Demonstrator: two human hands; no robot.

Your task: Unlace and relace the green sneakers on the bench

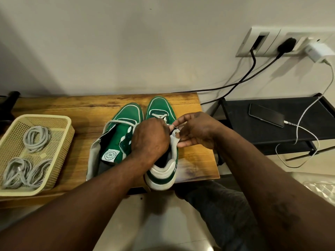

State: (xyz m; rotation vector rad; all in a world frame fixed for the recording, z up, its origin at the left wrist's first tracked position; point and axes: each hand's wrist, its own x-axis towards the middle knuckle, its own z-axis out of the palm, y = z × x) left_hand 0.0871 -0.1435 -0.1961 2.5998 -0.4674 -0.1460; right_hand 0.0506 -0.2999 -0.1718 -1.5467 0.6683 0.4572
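Two green sneakers (126, 115) with white trim side by side on grainy wooden bench (72, 107), toes to 12 o'clock, left hand (150, 136) curled over the right-side one, fingertips hidden, grip cannot be told, right hand (195, 131) pinching flat white lace (159, 116) end, perforated plastic basket (59, 127) at 9 o'clock, edge cut off.

We record: off-white wall (126, 42) at 12 o'clock; socket panel (282, 42), 3 leads plugged in, at 2 o'clock; black rack (272, 138) at 3 o'clock; pale floor (159, 223) at 6 o'clock.

No lettering reads clearly, even on the round tongue patch (110, 155).
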